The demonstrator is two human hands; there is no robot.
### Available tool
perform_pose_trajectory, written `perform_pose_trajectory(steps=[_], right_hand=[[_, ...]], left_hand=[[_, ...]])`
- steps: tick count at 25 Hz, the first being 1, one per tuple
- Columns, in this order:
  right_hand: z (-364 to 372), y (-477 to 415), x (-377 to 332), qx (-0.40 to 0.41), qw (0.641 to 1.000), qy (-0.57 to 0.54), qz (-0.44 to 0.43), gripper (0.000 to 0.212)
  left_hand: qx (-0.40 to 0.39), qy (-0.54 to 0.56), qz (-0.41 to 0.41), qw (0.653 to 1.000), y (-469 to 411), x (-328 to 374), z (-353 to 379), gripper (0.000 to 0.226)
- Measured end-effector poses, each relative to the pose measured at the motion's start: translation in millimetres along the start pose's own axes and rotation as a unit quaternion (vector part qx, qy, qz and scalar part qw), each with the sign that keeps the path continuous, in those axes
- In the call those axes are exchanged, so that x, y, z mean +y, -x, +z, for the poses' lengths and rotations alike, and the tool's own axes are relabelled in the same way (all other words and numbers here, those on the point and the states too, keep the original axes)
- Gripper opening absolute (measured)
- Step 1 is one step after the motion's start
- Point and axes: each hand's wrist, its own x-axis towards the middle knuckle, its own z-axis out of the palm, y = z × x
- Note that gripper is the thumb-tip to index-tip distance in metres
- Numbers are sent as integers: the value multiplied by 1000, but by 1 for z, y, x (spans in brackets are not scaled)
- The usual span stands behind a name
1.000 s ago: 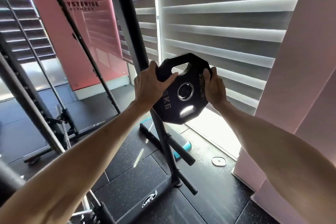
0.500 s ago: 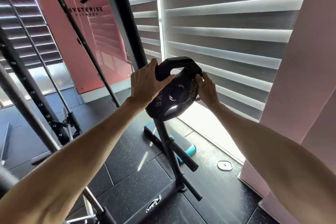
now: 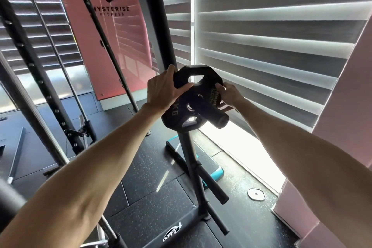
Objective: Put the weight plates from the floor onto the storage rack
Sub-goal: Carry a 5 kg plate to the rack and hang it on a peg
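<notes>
A black 5 kg weight plate [image 3: 203, 86] with grip cut-outs hangs on an upper peg [image 3: 218, 118] of the black storage rack [image 3: 189, 153]; the peg's end sticks out through the plate's centre hole toward me. My left hand [image 3: 163, 90] grips the plate's upper left edge, thumb across its face. Fingertips of my right hand [image 3: 229, 94] hold its right edge. Two lower pegs [image 3: 214, 187] on the rack carry nothing. A small flat silver plate [image 3: 256, 194] lies on the floor by the window.
A power rack with slanted uprights [image 3: 38, 78] and a barbell fills the left. A teal-edged step platform [image 3: 209, 169] lies behind the storage rack. Window blinds [image 3: 271, 36] stand right behind it, a pink wall [image 3: 348, 127] at right, and a pink banner [image 3: 108, 36] at the back.
Both hands pushed the plate away from me onto the upper peg; the peg's end now pokes through the centre hole, which was open a second ago.
</notes>
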Motion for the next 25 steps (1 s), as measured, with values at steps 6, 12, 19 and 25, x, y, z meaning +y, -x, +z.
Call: perform_pose_trajectory(steps=[6,12,19,25], right_hand=[[3,25,-15,212,956,140,-145,28],[80,83,-91,108,898,216,-369,27],[265,161,-153,-156,855,277,-409,28],[469,303,-171,-414,755,279,-426,27]], left_hand=[[-48,29,-4,998,-1,-6,-15,53],[-90,-15,-81,993,31,-63,-64,32],[-237,-79,-284,926,155,-179,-180,21],[-275,-75,-467,837,345,-263,-321,23]])
